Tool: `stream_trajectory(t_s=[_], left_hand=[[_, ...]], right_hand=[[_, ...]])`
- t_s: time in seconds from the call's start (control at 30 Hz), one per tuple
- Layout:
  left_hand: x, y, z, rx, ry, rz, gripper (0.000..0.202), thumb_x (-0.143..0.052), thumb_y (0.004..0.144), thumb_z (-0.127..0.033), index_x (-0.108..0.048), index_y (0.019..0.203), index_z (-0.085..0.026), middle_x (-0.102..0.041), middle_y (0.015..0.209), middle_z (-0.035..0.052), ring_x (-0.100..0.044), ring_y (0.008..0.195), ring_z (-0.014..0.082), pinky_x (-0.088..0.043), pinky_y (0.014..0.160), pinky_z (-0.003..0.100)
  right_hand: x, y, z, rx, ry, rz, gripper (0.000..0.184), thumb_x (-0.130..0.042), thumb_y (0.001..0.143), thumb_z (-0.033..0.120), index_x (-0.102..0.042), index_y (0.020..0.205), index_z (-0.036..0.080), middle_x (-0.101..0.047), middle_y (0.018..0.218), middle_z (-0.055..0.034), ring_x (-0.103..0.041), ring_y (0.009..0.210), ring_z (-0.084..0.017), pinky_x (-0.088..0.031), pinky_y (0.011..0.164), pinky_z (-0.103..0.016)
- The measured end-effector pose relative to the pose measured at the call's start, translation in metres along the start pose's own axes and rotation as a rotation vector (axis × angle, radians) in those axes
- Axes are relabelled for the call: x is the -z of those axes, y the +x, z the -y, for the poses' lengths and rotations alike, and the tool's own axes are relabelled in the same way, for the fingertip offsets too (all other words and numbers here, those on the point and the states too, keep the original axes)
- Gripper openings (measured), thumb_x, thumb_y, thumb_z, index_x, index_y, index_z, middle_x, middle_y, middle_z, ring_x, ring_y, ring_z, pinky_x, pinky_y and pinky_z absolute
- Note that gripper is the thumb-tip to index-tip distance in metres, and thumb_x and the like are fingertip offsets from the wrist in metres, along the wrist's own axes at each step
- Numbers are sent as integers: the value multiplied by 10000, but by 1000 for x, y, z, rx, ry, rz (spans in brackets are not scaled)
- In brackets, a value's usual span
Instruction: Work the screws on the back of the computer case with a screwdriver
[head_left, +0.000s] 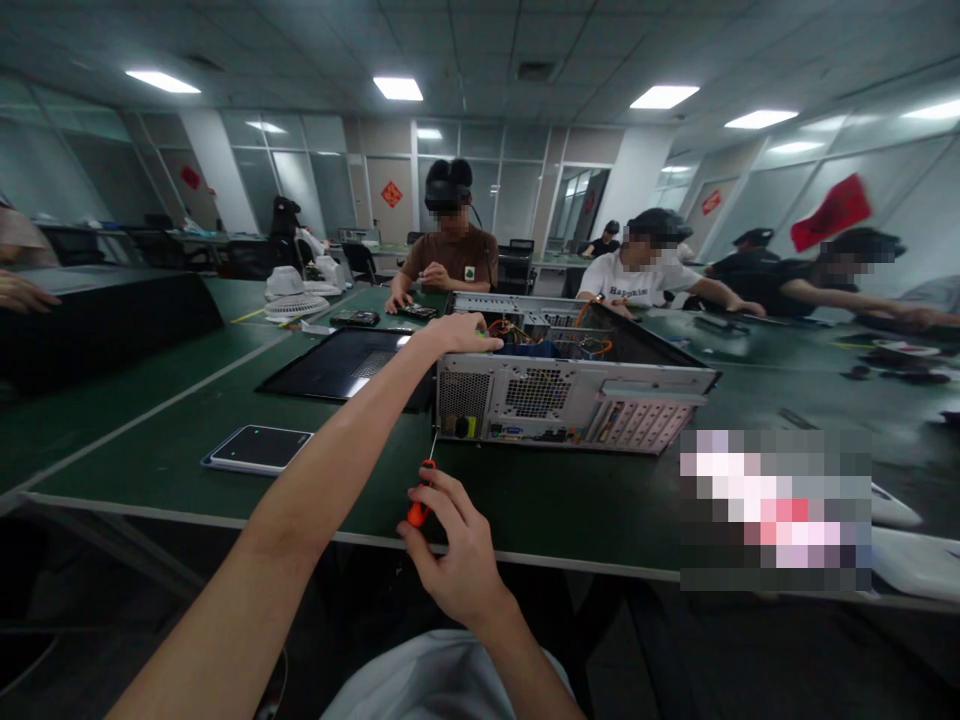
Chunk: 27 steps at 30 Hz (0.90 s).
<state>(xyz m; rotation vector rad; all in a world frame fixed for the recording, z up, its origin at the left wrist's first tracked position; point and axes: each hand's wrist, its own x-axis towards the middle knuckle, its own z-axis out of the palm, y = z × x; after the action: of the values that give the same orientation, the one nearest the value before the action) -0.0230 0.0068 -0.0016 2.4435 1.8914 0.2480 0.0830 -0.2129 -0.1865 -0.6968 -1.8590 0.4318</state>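
A grey computer case (pixel 570 375) lies on its side on the green table, its rear panel facing me and its upper side uncovered, with wires inside. My left hand (pixel 466 335) grips the case at its upper left corner; the fingertips are partly hidden. Between the fingers of my right hand (pixel 454 530) is a screwdriver (pixel 419 510) with an orange and black handle. Its thin shaft points up and away from me, the tip at the lower left corner of the rear panel. Whether the tip sits in a screw I cannot tell.
A dark glossy panel (pixel 337 362) lies left of the case, and a phone-like device (pixel 259 448) nearer me. White fans (pixel 294 298) stand farther back. Across the table sits a person in brown (pixel 454 255), with circuit boards close by. White objects (pixel 919 560) lie at the right front edge.
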Motion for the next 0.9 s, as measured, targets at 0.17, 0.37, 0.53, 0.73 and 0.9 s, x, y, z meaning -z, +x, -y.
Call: stream_trajectory(t_s=[0.17, 0.37, 0.53, 0.73, 0.9], left_hand=[[2, -4, -1, 34, -29, 5, 750, -528, 862, -752, -556, 1372, -202, -630, 1417, 159, -616, 1255, 358, -466, 1047, 452], [1, -3, -2, 40, -27, -3, 740, -553, 847, -749, -553, 1353, -208, -646, 1389, 153, -624, 1237, 360, -469, 1036, 456], [1, -3, -1, 6, -19, -9, 683, -530, 871, -719, -557, 1330, -214, -650, 1384, 144, -632, 1229, 338, -482, 1027, 440], [1, -3, 0, -26, -30, -6, 676, -537, 865, -697, -554, 1363, -239, -625, 1430, 125, -618, 1259, 347, -464, 1059, 458], [-1, 0, 1, -27, -13, -1, 695, -510, 867, -718, -553, 1376, -246, -623, 1433, 126, -611, 1266, 348, -459, 1064, 461]], right_hand=[[-7, 0, 3, -81, -109, -56, 270, -740, 893, 325, -679, 1140, 233, -666, 1154, -93, -701, 904, -192, -589, 836, -321], [-10, 1, 4, -144, -210, -83, 309, -732, 886, 426, -681, 1092, 201, -647, 997, -80, -663, 814, -198, -567, 746, -328], [-5, 4, 3, -189, -210, -41, 346, -711, 906, 436, -668, 1145, 189, -677, 893, -57, -668, 808, -216, -565, 759, -339], [5, 7, 5, -186, -125, 84, 405, -766, 876, 382, -683, 1226, 196, -725, 1034, -84, -701, 932, -230, -574, 852, -350], [0, 8, 5, -241, -103, 97, 479, -813, 826, 458, -684, 1218, 215, -736, 1018, -68, -704, 900, -222, -583, 825, -337]])
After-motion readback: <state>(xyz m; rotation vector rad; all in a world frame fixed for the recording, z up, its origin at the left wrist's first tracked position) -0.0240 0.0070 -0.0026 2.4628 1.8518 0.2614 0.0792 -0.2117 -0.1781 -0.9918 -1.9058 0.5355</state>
